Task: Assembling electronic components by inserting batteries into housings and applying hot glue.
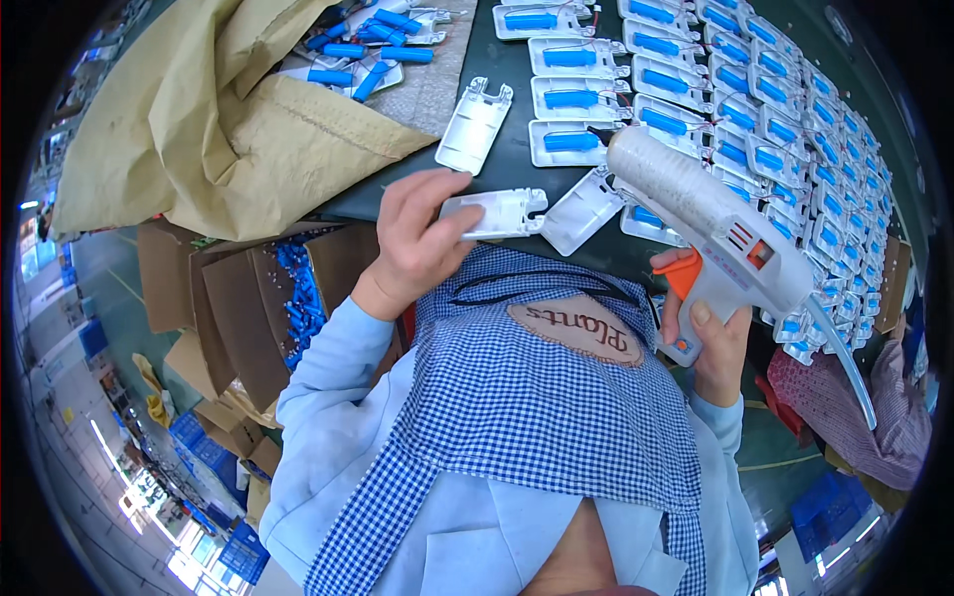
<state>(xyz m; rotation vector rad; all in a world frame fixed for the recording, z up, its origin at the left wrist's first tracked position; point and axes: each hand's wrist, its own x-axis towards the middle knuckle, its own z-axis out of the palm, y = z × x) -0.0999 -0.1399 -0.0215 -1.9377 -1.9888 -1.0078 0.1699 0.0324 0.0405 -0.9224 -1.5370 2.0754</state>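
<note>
My left hand [422, 230] is closed around one end of a white plastic casing [505, 215], holding it level at the near edge of the table. In my right hand [708, 333] is a white glue gun [730, 233] with an orange trigger, its wrapped front end pointing up and left over the table. A clear glue stick [845, 363] sticks out of its back end. Just right of the held casing lies a bare white casing [581, 212], tilted on the table. Another bare casing [475, 127] lies farther off, above my left hand.
Rows of white casings with blue cylindrical batteries [571, 99] cover the dark green table at the right. At the far left, loose blue batteries [383, 35] lie by a tan sack [238, 129]. Below it stands a cardboard box [243, 308] of blue batteries.
</note>
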